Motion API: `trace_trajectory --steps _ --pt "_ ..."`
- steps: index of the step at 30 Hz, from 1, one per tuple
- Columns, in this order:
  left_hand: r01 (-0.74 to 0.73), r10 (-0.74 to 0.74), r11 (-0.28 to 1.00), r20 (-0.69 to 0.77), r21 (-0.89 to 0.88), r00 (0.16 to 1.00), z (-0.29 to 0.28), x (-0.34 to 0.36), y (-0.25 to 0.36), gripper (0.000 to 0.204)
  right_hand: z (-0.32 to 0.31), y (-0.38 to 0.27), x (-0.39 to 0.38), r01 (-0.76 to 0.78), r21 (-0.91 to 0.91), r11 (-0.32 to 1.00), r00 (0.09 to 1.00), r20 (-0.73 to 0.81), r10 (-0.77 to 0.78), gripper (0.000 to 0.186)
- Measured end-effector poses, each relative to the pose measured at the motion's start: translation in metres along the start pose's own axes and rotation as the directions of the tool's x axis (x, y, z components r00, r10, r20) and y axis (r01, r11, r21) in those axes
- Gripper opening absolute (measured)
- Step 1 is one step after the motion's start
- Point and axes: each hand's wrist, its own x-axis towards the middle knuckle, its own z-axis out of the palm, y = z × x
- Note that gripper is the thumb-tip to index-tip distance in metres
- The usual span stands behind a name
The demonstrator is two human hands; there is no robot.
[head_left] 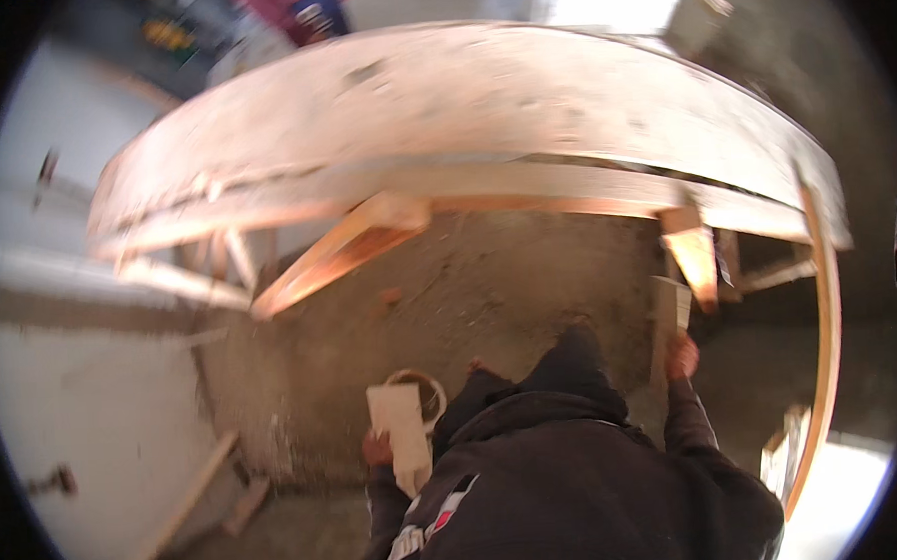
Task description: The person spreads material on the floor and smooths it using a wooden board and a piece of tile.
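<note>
My left hand (pixel 378 449), low at the left of my body, is closed on the edge of a pale rectangular board (pixel 399 422) that narrows at its lower end. Behind that board shows part of a round pale rim (pixel 435 393), perhaps a bucket's. On my right side, my right hand (pixel 683 357) grips a pale flat tool (pixel 673 305) with a straight-edged blade, perhaps a plastering float. It is held close to a wooden leg (pixel 694 254) of the plank platform (pixel 480 88). Blur hides the finer detail of both tools.
The platform spans the view ahead of me, with slanted wooden braces (pixel 342 250) below. A long timber (pixel 821 364) curves down the right. Loose wood (pixel 178 512) leans by the pale wall (pixel 83 396) at left. A person in maroon (pixel 277 9) is beyond the platform.
</note>
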Motion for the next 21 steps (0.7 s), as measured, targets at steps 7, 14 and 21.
trace_trajectory --steps 7,14,21 --pt "0.207 -0.210 0.964 -0.002 -0.168 0.978 -0.061 -0.008 0.060 0.044 -0.010 -0.081 -0.004 0.012 -0.270 0.963 0.951 0.299 0.073 0.034" --pt "0.239 -0.456 0.464 0.001 -0.853 0.890 -0.111 -0.027 0.084 0.024 0.009 -0.052 -0.013 -0.010 -0.212 0.977 0.912 0.399 0.096 0.041" --pt "-0.237 -0.531 -0.048 -0.176 -0.970 0.829 -0.149 -0.045 0.076 0.032 0.011 -0.030 -0.012 0.083 -0.283 0.956 0.906 0.421 0.047 0.043"
